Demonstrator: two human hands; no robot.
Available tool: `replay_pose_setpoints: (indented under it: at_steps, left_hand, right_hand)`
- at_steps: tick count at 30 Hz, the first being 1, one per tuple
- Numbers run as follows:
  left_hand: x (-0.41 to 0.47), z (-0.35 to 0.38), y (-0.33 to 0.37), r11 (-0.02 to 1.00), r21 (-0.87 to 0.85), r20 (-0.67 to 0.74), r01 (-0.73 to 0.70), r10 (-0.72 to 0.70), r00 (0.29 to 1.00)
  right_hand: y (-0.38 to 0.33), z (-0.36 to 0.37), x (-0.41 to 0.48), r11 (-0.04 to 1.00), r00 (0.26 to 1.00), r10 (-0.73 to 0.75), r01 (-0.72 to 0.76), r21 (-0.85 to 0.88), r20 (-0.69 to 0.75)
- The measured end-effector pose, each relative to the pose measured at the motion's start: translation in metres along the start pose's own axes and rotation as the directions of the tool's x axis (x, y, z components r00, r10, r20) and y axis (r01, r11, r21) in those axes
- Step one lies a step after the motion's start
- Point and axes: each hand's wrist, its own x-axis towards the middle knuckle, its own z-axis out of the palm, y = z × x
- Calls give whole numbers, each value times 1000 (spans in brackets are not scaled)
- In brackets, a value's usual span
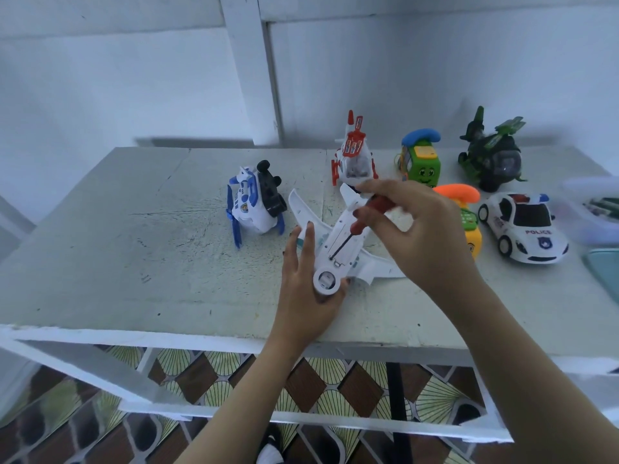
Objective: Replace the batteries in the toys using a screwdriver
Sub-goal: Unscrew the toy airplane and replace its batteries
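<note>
- white table (134, 229) vs pale wall; patterned floor tiles (301, 386) show below table frame.
- toy plane (340, 229), white, lies belly-up near table's front-middle, round nose toward the person.
- left hand (301, 296) grips plane's nose end: thumb wraps round the nose, fingers stretch up along the fuselage by the left-side wing.
- right hand (418, 236) grasps screwdriver (363, 224) by its red handle, fingers curled round it.
- screwdriver tilted, shaft angled down-left, tip touching plane's underside just behind the nose ring.
- 6 other toys on table: blue/white helicopter (251, 205) left of plane; red/white helicopter (355, 159) behind it; green phone toy (420, 162) and dark green helicopter (492, 155) at back right; orange/yellow phone toy (469, 209) partly hidden behind right hand; police car (522, 226) far right.
</note>
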Motion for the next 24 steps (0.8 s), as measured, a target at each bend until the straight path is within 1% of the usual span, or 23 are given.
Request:
replay_pose_setpoints:
  at_steps: [3, 5, 8, 10, 13, 17, 21, 24]
  left_hand:
    - [0, 0, -1, 1000, 16, -11, -6, 6, 1000]
    - [0, 0, -2, 1000, 21, -17, 2, -1, 1000]
    - [0, 1, 0, 999, 23, -25, 31, -30, 999]
    - [-1, 1, 0, 999, 26, -28, 30, -29, 999]
    - [-1, 1, 1, 1000, 20, -33, 24, -23, 999]
    - [0, 1, 2, 1000, 20, -30, 25, -24, 999]
    - [-1, 1, 3, 1000, 13, -25, 24, -24, 999]
    - [0, 0, 4, 1000, 7, -18, 29, -29, 999]
  right_hand:
    - [1, -10, -4, 997, 996, 19, -12, -76, 91]
    - [2, -17, -8, 989, 978, 84, -59, -134, 192]
    - [2, -24, -20, 976, 912, 189, -133, -172, 364]
    - [1, -24, -30, 972, 875, 226, -170, -165, 428]
    - [0, -23, -43, 967, 855, 253, -211, -141, 452]
    - [2, -20, -52, 963, 850, 269, -224, -150, 452]
    - [2, -13, -61, 959, 871, 267, -197, -204, 413]
    - [0, -5, -70, 966, 895, 219, -142, -215, 389]
